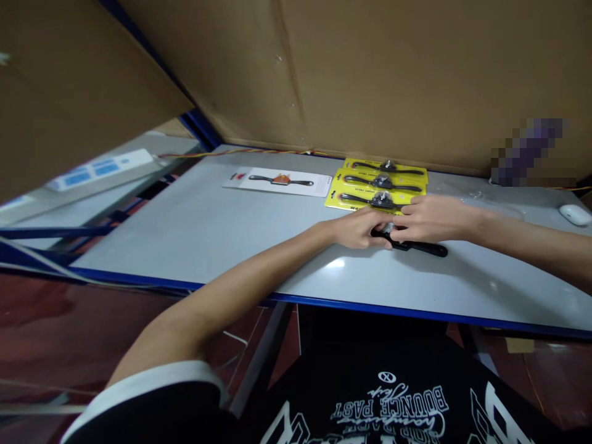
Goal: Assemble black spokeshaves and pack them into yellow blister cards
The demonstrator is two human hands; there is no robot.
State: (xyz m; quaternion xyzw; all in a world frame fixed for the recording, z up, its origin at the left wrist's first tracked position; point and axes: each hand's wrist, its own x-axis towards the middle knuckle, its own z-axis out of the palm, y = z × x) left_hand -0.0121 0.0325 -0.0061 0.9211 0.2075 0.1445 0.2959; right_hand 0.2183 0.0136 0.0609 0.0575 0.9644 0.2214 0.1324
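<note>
My left hand point(363, 229) reaches in low, fingers curled around one end of the black tool point(428, 248) on the table point(185, 228). My right hand point(423, 219) comes across palm down, fingers bent and pinched close at its middle, just before the yellow packs point(382, 180).

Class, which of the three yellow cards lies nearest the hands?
The front card: the left hand and right hand overlap its near side, while the middle card and back card lie farther off.
</note>
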